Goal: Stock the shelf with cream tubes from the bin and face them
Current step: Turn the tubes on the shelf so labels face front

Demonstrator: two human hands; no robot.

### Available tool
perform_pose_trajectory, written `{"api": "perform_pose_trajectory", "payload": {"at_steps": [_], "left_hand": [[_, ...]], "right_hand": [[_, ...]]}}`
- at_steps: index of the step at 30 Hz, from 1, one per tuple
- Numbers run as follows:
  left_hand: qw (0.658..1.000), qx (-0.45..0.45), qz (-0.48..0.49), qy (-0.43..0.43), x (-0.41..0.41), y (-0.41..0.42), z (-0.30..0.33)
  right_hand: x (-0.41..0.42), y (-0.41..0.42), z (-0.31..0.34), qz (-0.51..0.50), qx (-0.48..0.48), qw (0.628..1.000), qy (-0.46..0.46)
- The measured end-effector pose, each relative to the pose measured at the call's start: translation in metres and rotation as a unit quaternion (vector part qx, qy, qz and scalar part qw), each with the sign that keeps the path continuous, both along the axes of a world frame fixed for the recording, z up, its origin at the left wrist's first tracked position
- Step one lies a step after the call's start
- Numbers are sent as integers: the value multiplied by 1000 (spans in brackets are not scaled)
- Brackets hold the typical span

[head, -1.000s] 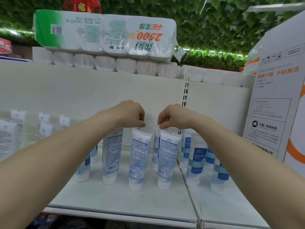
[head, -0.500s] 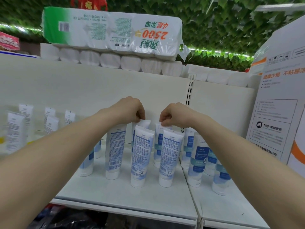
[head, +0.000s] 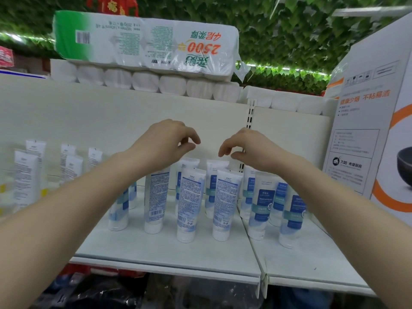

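Shelf [head: 169,253] tubes [head: 189,204] stand upright just below my left grip [head: 169,139] and right grip [head: 243,146], both released and empty.

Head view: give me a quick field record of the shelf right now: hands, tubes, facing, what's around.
left hand: open, empty, above the tube tops
right hand: open, empty, above the tube tops
cream tubes: standing cap-down on the shelf, rows front to back
facing: front middle tubes show barcode backs; tubes at right show blue front labels
above: toilet paper pack on loose rolls
right side: white carton with orange print
bin: not in view
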State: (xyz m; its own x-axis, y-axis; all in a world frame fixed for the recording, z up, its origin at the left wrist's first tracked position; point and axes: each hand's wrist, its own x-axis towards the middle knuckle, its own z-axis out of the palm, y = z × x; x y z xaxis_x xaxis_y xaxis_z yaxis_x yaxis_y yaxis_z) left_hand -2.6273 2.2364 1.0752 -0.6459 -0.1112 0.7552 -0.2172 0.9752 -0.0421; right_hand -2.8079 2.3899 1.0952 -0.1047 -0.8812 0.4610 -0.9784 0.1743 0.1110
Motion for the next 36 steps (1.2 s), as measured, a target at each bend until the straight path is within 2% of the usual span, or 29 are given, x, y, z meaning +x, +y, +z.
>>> {"api": "perform_pose_trajectory", "payload": {"at_steps": [5,9,13,24,31,36], "left_hand": [[999,-22,-6,-40,15,27,-21],[994,-42,33,-96,11,33,-30],[993,-43,53,-101,9,34,-34],[993,-9,77,-86,2,48,-38],[990,71,83,-86,-2,40,-38],[988,65,106,-96,-2,40,-35]], "right_hand": [[15,27,-4,4,58,998,-4],[23,29,-6,15,45,999,27],[27,28,-7,31,56,997,49],[25,25,-18,0,26,998,-49],[27,24,-22,-15,21,998,-51],[28,20,-24,-24,23,999,-32]]}}
